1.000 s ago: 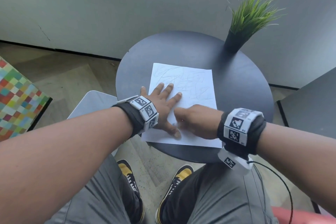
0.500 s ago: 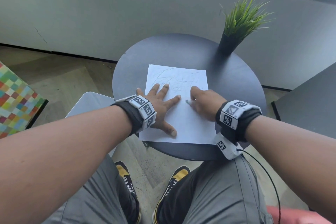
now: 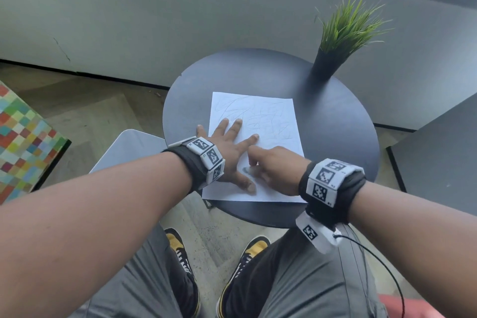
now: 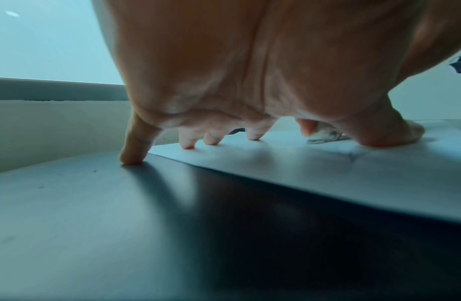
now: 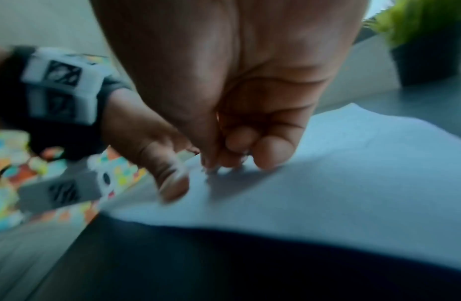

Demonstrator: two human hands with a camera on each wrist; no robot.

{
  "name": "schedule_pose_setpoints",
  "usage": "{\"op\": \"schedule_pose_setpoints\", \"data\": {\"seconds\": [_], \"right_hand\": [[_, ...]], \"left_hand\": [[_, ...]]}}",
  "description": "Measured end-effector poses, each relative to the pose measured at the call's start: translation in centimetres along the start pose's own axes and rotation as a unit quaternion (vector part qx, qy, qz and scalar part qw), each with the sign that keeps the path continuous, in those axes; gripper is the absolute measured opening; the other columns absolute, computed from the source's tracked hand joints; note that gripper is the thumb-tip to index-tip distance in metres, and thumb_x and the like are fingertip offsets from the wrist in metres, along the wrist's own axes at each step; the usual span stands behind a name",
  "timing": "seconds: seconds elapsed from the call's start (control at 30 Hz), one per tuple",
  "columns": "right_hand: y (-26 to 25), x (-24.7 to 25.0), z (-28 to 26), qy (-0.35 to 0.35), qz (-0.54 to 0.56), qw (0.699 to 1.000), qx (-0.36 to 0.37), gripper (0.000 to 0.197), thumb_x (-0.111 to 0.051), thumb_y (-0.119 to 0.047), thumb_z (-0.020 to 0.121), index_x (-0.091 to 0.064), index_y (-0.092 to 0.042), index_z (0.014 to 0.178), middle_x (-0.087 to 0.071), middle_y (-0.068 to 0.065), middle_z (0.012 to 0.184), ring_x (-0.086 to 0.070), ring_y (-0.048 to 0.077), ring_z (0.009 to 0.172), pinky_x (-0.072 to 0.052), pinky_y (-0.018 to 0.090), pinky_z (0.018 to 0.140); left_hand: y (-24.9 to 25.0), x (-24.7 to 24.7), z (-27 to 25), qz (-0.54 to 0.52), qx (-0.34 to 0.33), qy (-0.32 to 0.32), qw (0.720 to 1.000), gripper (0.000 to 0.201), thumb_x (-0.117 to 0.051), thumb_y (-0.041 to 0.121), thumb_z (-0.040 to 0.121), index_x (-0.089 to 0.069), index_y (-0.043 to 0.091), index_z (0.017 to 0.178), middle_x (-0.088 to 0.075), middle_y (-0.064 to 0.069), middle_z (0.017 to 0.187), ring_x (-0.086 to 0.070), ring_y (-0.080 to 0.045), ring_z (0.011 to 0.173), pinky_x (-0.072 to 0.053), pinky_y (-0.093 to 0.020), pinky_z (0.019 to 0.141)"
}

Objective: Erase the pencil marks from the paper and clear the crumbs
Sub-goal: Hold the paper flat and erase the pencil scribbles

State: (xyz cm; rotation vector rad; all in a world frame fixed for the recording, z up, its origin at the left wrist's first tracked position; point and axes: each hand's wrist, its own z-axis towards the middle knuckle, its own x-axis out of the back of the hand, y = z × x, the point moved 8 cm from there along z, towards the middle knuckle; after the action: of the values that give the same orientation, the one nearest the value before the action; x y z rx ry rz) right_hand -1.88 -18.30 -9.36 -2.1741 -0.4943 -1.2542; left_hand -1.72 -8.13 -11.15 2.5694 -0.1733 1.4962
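Note:
A white paper [image 3: 271, 121] with faint pencil scribbles on its far half lies on a round dark table [image 3: 335, 124]. My left hand [image 3: 229, 147] presses flat on the sheet's left side with fingers spread; its little finger [image 4: 133, 150] touches the table just off the paper's edge [image 4: 327, 173]. My right hand [image 3: 271, 165] is curled, fingertips down on the sheet beside the left thumb. It pinches a small white eraser [image 4: 324, 130], smudged grey, against the paper. In the blurred right wrist view the curled fingers [image 5: 270, 150] hide the eraser. A grey smudge [image 3: 247, 170] marks the sheet there.
A potted grass plant [image 3: 343, 33] stands at the table's far right edge. A grey wall runs behind the table. A patchwork seat [image 3: 23, 142] is at the left and a dark surface [image 3: 438, 162] at the right. My knees and shoes are below the near edge.
My right hand slid up the sheet with the eraser, then came back down and left to beside the left thumb. The left hand has stayed pressed on the paper.

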Motion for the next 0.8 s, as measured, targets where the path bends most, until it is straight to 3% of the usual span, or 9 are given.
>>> {"op": "schedule_pose_setpoints", "data": {"seconds": [0.13,0.23,0.33,0.43,0.57,0.7,0.8], "right_hand": [[4.1,1.6,-0.3,0.040,0.073,0.993,-0.084,0.022,-0.049,-0.048,0.094,-0.045,-0.027,0.100,-0.062,0.002,0.092,-0.056,0.025,0.083,-0.046,0.034,0.074],[5.2,1.7,-0.9,0.043,0.075,0.992,-0.096,0.021,-0.047,-0.048,0.096,-0.043,-0.027,0.097,-0.061,0.004,0.086,-0.057,0.028,0.080,-0.050,0.037,0.074],[4.5,1.4,-1.0,0.004,0.002,0.997,-0.080,0.017,-0.045,-0.037,0.095,-0.042,-0.021,0.101,-0.059,0.007,0.096,-0.053,0.032,0.088,-0.049,0.041,0.080],[4.3,2.9,-0.5,0.035,-0.057,0.995,-0.072,0.017,-0.042,-0.035,0.097,-0.050,-0.023,0.105,-0.054,0.004,0.105,-0.051,0.029,0.097,-0.046,0.039,0.085],[3.8,3.6,0.7,0.071,0.052,0.992,-0.093,0.017,-0.051,-0.040,0.095,-0.055,-0.025,0.102,-0.063,0.002,0.096,-0.056,0.025,0.092,-0.050,0.038,0.082],[2.3,2.1,0.3,0.045,0.047,0.996,-0.063,0.016,-0.048,-0.037,0.096,-0.047,-0.022,0.100,-0.061,0.006,0.093,-0.056,0.030,0.086,-0.049,0.037,0.077],[0.0,0.4,-0.8,-0.057,-0.012,0.998,0.015,0.013,-0.050,-0.032,0.096,-0.050,-0.020,0.102,-0.056,-0.003,0.082,-0.052,0.024,0.081,-0.040,0.031,0.071]], "left_hand": [[-1.1,-0.4,-0.9,0.001,-0.021,0.018,1.000,0.125,-0.051,0.096,0.055,0.011,0.046,0.151,0.024,-0.002,0.162,0.022,-0.027,0.149,-0.001,-0.066,0.115],[-2.2,-0.8,-1.6,-0.005,-0.030,0.033,0.999,0.122,-0.048,0.096,0.058,0.010,0.045,0.152,0.023,-0.001,0.162,0.021,-0.026,0.149,0.003,-0.059,0.119],[-2.2,-0.9,-1.7,-0.007,-0.027,0.032,0.999,0.121,-0.047,0.096,0.058,0.011,0.045,0.152,0.023,0.000,0.162,0.022,-0.025,0.149,0.006,-0.060,0.118],[-1.7,-0.4,-1.5,0.007,-0.025,0.021,0.999,0.123,-0.048,0.096,0.057,0.011,0.044,0.152,0.024,0.000,0.162,0.022,-0.025,0.149,0.004,-0.062,0.117],[-1.1,0.1,-1.4,0.023,-0.025,0.016,0.999,0.125,-0.053,0.093,0.060,0.009,0.039,0.154,0.020,0.000,0.163,0.016,-0.024,0.150,-0.003,-0.062,0.117],[-0.9,-0.3,-1.3,0.019,-0.019,0.012,1.000,0.131,-0.057,0.093,0.055,0.009,0.038,0.154,0.020,-0.001,0.163,0.016,-0.025,0.150,-0.005,-0.065,0.116],[-0.8,-0.5,-1.2,0.016,-0.018,0.014,1.000,0.134,-0.057,0.095,0.051,0.008,0.038,0.154,0.020,-0.001,0.163,0.017,-0.025,0.150,-0.007,-0.067,0.114]]}}
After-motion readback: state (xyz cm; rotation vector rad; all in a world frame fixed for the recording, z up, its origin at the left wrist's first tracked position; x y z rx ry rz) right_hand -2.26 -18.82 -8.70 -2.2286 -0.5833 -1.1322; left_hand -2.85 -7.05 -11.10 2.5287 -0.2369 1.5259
